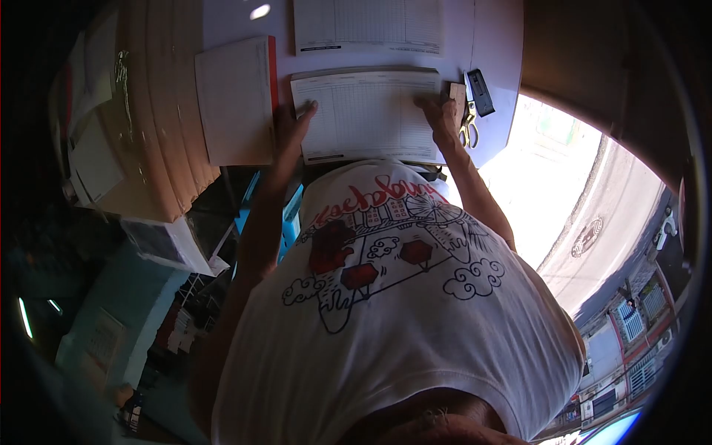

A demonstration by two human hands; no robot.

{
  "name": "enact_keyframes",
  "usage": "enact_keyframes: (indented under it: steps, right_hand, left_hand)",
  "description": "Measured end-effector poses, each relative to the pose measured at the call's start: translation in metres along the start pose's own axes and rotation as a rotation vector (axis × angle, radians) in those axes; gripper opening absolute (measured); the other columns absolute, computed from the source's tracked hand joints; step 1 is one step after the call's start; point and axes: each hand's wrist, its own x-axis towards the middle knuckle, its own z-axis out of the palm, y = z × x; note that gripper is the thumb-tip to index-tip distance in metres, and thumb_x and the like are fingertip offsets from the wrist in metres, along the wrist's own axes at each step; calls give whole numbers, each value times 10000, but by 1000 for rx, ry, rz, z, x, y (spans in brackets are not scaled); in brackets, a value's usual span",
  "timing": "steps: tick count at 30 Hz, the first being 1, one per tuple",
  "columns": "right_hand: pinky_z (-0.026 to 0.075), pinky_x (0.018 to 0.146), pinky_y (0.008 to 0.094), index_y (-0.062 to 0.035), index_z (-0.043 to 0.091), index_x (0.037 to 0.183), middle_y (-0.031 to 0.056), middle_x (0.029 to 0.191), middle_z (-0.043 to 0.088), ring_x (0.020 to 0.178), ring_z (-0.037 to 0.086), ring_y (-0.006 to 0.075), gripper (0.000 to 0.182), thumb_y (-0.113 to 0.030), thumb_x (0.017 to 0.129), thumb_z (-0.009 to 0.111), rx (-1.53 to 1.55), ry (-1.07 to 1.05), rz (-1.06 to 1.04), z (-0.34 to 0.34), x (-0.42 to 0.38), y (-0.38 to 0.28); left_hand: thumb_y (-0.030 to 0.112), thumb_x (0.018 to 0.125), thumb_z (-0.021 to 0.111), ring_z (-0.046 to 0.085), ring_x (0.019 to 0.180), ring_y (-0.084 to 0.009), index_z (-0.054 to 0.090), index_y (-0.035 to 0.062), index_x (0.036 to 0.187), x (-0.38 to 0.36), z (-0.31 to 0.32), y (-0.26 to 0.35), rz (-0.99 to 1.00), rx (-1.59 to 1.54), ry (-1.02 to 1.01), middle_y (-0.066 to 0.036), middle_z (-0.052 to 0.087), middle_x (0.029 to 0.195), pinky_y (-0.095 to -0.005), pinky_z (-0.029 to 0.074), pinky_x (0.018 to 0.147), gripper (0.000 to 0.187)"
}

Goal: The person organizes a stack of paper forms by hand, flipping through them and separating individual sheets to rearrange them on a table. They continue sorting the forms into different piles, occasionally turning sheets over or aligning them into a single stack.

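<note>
Left grip [294,127] and right grip [442,122] on thick, pale, grid-ruled paper stack [363,117]

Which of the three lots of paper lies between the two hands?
The ruled stack with the left hand and right hand at its opposite sides; the red-edged paper lies left of it, the other ruled paper beyond it.

Interior dim; strong daylight enters from right. We get ground outside [545,200] blown out to white, detail lost; road [627,193] readable beyond. Small glare spot [259,11] on tabletop [497,44]. Left hand [291,127] and right hand [439,119] dark, in shade. Shirt [415,341] greyish, soft shading. Far left near black, thin lit tube [24,317] showing. Fisheye bends road and buildings [627,348]; black vignette rounds corners. Fine print on forms [363,115] too faint for us to read.
</note>
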Motion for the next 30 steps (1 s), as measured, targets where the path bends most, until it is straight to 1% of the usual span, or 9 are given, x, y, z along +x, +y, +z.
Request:
enact_keyframes:
  steps: [1, 6, 10, 13, 16, 19, 23, 27, 30]
  right_hand:
    - [393, 939, 435, 77, 490, 1208, 265, 1109, 568, 1070, 518, 359, 694, -353, 712, 715, 33, -70, 4, -3, -4, -5]
    - [442, 739, 340, 45, 497, 1186, 164, 911, 590, 818, 536, 232, 528, -257, 781, 649, 202, -69, -464, 4, 8, 38]
    - [422, 656, 285, 41, 504, 1141, 93, 866, 570, 739, 486, 160, 404, -178, 815, 600, 451, -142, -502, -5, -19, 15]
    - [428, 668, 306, 36, 516, 1114, 75, 876, 573, 748, 484, 154, 346, -145, 826, 581, 526, -120, -497, -4, -29, 12]
    - [439, 720, 304, 14, 529, 1118, 80, 931, 588, 816, 505, 147, 321, -105, 826, 593, 286, -85, -712, -15, -38, 6]
    - [429, 802, 341, -21, 508, 1189, 119, 960, 604, 865, 500, 183, 440, -274, 838, 590, 352, 73, -676, -18, -94, -20]
    - [478, 855, 341, -2, 534, 1150, 131, 1039, 622, 958, 574, 203, 362, -37, 814, 667, 582, 129, -765, -15, -110, 3]
    - [500, 837, 352, -14, 536, 1147, 131, 1012, 631, 947, 595, 217, 405, -56, 792, 725, 363, 360, -912, -1, -112, 23]
    - [499, 806, 337, -3, 549, 1090, 121, 964, 643, 899, 611, 206, 362, -45, 780, 730, 389, 220, -856, 1, -107, 19]
  left_hand:
    - [335, 786, 724, 593, 1019, -256, 515, -22, 1263, 1, 2, -2, 11, -44, 22, -173, 611, 1131, -366, 460, 861, 632]
    - [240, 806, 707, 526, 1144, -248, 377, 15, 1389, -9, 11, 7, 38, -221, 110, -154, 545, 1253, -384, 432, 933, 707]
    - [203, 845, 675, 537, 1124, -250, 441, -6, 1334, 0, 1, -1, 35, -365, -65, -150, 574, 1205, -386, 438, 922, 582]
    - [189, 847, 681, 615, 927, -227, 566, -37, 1157, 14, 2, -14, 19, -441, -138, -135, 639, 1038, -354, 479, 824, 401]
    - [156, 846, 684, 606, 936, -203, 564, -27, 1154, 12, 0, -24, 165, -459, -128, -111, 640, 1053, -339, 465, 847, 378]
    - [139, 836, 699, 596, 950, -185, 561, -9, 1155, -17, -7, -19, 338, -487, -10, -105, 638, 1062, -327, 457, 857, 378]
    - [106, 843, 687, 587, 968, -160, 554, -2, 1138, -59, -35, -4, 761, -278, -93, -95, 637, 1047, -307, 450, 864, 341]
    - [69, 838, 681, 594, 926, -154, 575, -2, 1085, -54, -42, -26, 846, -211, -78, -79, 645, 1004, -291, 465, 830, 278]
    - [104, 872, 654, 591, 966, -156, 608, -11, 1098, -50, -29, -28, 951, -242, -74, -66, 645, 1033, -285, 457, 850, 258]
